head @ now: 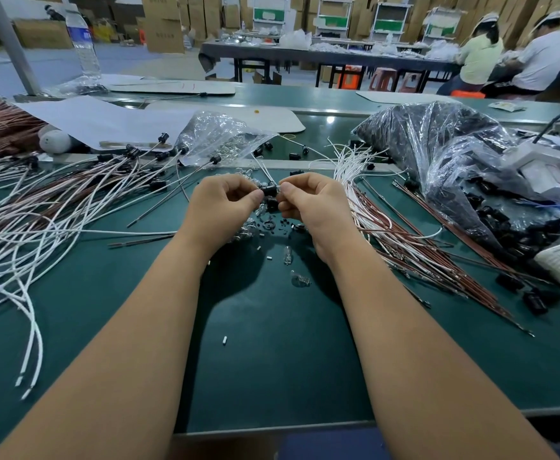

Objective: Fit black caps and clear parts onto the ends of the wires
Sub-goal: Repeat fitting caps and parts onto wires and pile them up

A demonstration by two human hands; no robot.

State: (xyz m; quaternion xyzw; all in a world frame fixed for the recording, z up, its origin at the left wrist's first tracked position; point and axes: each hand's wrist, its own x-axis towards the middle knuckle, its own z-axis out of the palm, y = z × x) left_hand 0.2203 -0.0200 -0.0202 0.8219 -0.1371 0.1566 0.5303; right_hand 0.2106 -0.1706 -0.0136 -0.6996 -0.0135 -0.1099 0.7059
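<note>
Green bench mat [272, 360] looking matt, smooth. Black cap [269, 190] showing as dull plastic. Clear bulbs [300, 279] glinting like glass. White wires [23, 260] wearing smooth plastic sheathing. Crinkled clear bag [219, 137] shining glossy; paper sheet [99, 121] lying matt.

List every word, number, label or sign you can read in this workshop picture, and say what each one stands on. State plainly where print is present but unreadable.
Nothing can be read with certainty.
Cardboard boxes: dark stamped print, too blurred.
Water bottle: blue label, print too small.
White device at right: red-edged label, unreadable.
Small packet on the far bench: marks too small.
Black cap pinched between the left hand and right hand: no marking visible.
</note>
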